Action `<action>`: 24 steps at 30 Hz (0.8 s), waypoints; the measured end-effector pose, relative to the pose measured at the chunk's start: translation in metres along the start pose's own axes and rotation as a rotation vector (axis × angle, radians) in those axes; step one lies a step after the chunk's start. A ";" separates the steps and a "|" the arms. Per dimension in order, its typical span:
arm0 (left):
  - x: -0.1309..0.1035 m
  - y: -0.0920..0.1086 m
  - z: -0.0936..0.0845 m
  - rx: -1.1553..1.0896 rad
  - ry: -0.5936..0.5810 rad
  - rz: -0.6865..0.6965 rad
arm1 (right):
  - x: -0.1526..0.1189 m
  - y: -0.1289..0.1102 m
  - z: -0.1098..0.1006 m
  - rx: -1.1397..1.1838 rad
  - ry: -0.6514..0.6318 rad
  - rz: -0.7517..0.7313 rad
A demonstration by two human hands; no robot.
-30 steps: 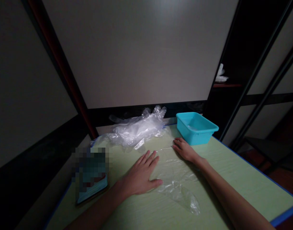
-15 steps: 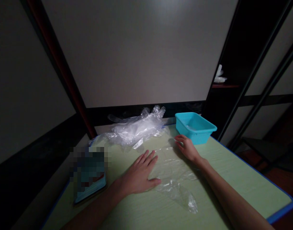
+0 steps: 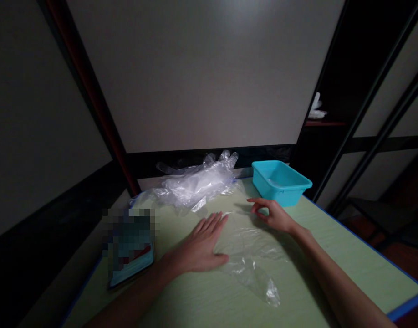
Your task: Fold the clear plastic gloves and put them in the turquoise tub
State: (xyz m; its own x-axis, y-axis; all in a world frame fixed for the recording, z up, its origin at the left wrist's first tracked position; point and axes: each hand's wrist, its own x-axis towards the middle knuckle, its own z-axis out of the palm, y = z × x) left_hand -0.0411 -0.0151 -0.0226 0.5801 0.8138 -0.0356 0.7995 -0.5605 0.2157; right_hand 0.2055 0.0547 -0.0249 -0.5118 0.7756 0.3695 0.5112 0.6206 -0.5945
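A clear disposable plastic glove [image 3: 252,248] lies spread on the pale green tabletop, its crinkled end [image 3: 271,291] toward me. My left hand [image 3: 205,246] is open, palm down at the glove's left side, fingers stretched forward and thumb out to the right. Beyond the glove's far right part is my right hand [image 3: 272,215], with thumb and index finger curled into a pinch and another finger stretched out. Whether film is caught in that pinch I cannot make out. A heap of clear plastic gloves [image 3: 198,182] lies at the table's back edge.
A turquoise plastic basin [image 3: 280,182] stands at the back right. On the left lies a flat dark-edged object [image 3: 132,269], partly blurred out. Blue edging [image 3: 407,303] borders the table. A pale panel [image 3: 209,82] rises behind, and a dark shelf opening is at the right.
My right hand has shifted slightly toward me and turned, its thumb and index finger now forming a ring. My left hand stays beside the glove, its fingers a little closer together.
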 end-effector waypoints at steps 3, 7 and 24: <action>0.000 0.000 -0.002 -0.021 -0.029 0.007 | -0.005 -0.007 -0.007 0.001 -0.145 0.031; -0.002 -0.002 -0.001 -0.071 -0.039 0.042 | -0.006 -0.018 -0.015 0.053 -0.197 0.044; 0.062 0.019 0.014 -0.115 0.245 0.072 | 0.003 0.006 0.008 0.497 -0.049 0.318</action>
State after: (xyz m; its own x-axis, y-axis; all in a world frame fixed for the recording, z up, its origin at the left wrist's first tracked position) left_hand 0.0125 0.0223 -0.0343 0.5683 0.7934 0.2182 0.7267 -0.6083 0.3193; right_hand 0.2014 0.0596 -0.0328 -0.4237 0.9011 0.0925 0.2654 0.2211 -0.9384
